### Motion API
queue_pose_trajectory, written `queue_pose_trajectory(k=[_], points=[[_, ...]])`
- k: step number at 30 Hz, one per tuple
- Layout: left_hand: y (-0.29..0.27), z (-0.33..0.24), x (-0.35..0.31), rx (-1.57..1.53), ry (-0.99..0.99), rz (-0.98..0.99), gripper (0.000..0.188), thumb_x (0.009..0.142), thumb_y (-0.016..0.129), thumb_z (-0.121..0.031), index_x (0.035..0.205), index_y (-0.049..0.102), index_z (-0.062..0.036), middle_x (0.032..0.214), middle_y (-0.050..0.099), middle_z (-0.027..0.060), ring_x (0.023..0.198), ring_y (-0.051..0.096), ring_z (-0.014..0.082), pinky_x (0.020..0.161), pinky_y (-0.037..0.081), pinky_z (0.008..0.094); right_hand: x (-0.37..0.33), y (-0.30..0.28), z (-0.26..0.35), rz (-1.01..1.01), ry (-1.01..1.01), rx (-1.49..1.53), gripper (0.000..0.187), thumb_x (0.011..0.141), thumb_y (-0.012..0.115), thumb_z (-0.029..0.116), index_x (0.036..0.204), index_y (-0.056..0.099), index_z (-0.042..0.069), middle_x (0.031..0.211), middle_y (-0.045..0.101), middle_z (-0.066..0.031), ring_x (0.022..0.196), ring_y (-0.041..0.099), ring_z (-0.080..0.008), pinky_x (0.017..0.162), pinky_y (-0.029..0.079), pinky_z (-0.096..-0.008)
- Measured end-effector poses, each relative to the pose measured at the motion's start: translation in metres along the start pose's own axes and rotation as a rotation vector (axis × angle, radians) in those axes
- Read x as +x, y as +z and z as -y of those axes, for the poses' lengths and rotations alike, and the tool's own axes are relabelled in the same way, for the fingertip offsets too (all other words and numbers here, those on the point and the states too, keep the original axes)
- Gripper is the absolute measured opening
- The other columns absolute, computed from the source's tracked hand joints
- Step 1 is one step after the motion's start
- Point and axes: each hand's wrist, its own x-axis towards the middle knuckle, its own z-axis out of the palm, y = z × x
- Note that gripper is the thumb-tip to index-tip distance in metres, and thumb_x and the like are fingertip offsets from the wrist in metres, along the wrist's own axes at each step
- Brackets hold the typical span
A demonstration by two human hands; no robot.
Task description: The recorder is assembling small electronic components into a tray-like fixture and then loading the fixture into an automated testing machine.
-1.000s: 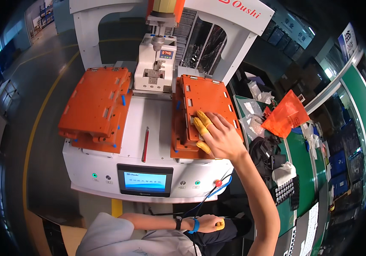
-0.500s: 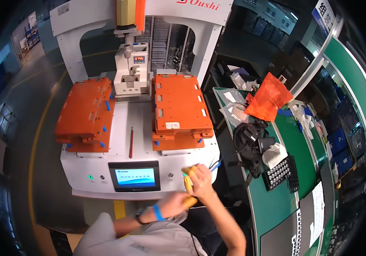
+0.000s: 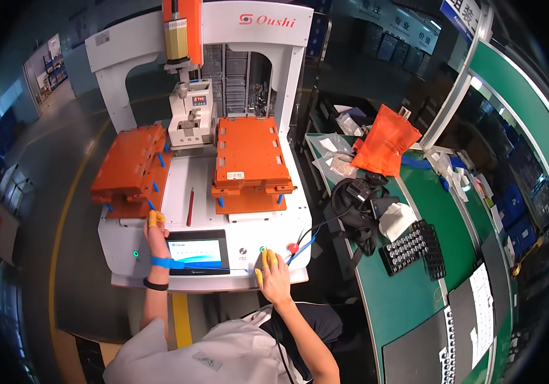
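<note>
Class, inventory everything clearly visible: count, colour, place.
Gantry machine: one, white, centre
Spindle head: one, gold/orange, top
Feeder unit: one, white, machine rear
Fixtures: two, orange, on machine
Touchscreen: one, black-framed, machine front
Pen-like tool: one, red, between fixtures
Lit buttons: two, green, machine front
Mushroom button: one, red, front right
Workbench: one, green, right
Bag: one, orange, workbench
Strapped gear: unclear count, black, workbench
Grid tray: at least one, black, workbench
Left hand: one, yellow-tipped, near touchscreen
Right hand: one, yellow-tipped, near green button
</note>
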Motion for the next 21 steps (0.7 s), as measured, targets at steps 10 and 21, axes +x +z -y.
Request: queue_pose_trajectory(k=[10, 21], points=[[-0.053, -0.043, 0.095, 0.099, -0.204, -0.058, 0.049, 0.099, 0.042, -0.065, 0.09, 0.063, -0.0209, 0.067, 0.055, -0.0053, 0.053, 0.042, 0.0086, 0.043, 0.027, 0.0279, 0.025, -0.034, -0.026, -0.202, -0.048, 0.084, 0.038, 0.089, 0.069, 0.038, 0.095, 0.066, 0.0, 0.091, 0.062, -0.0159, 0.097, 0.057, -0.033, 0.114, 0.031, -0.0563], [-0.069, -0.102, 0.11, 0.566, -0.086, -0.203, 0.062, 0.094, 0.039, -0.071, 0.09, 0.066, -0.0153, 0.061, 0.047, -0.0051, 0.041, 0.031, 0.0073, 0.039, 0.024, 0.0243, 0.017, -0.053, -0.071, -0.345, 0.0, 0.157, 0.026, 0.088, 0.068, 0.026, 0.097, 0.069, 0.002, 0.096, 0.065, -0.0128, 0.101, 0.059, -0.0319, 0.114, 0.029, -0.0562]])
